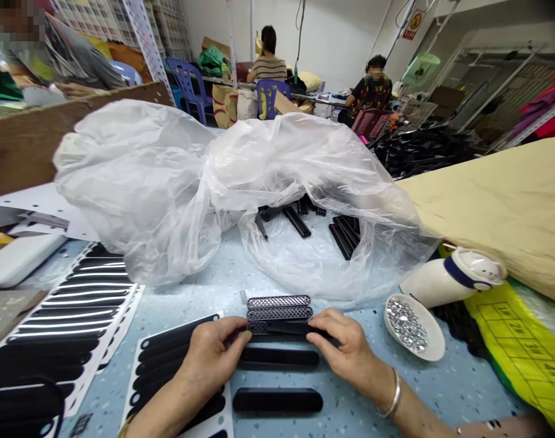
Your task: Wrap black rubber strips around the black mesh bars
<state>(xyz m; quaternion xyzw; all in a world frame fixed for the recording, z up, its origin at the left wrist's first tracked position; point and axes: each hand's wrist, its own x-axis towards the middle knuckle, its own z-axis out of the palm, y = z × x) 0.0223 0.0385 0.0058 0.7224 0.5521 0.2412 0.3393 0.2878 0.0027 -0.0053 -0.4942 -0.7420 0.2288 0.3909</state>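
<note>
My left hand (212, 351) pinches the left end of a thin black strip (286, 328), thumb and forefinger closed on it. At the other end, my right hand (350, 345) grips the same strip, which lies over a black piece with a lattice face. Just beyond are two more lattice-faced pieces (278, 301), side by side. Closer to me lie two smooth black rounded bars (278, 400), parallel to the strip. Partly under my left forearm is a white backing sheet (143, 365) of black rounded strips.
A clear plastic bag (168, 182) with black pieces (345, 236) spreads across the back. On the right are a white bowl of shiny gems (434, 344), a white bottle (427, 283) and yellow plastic (517, 347). More strip sheets (58, 322) lie left. Several people sit beyond.
</note>
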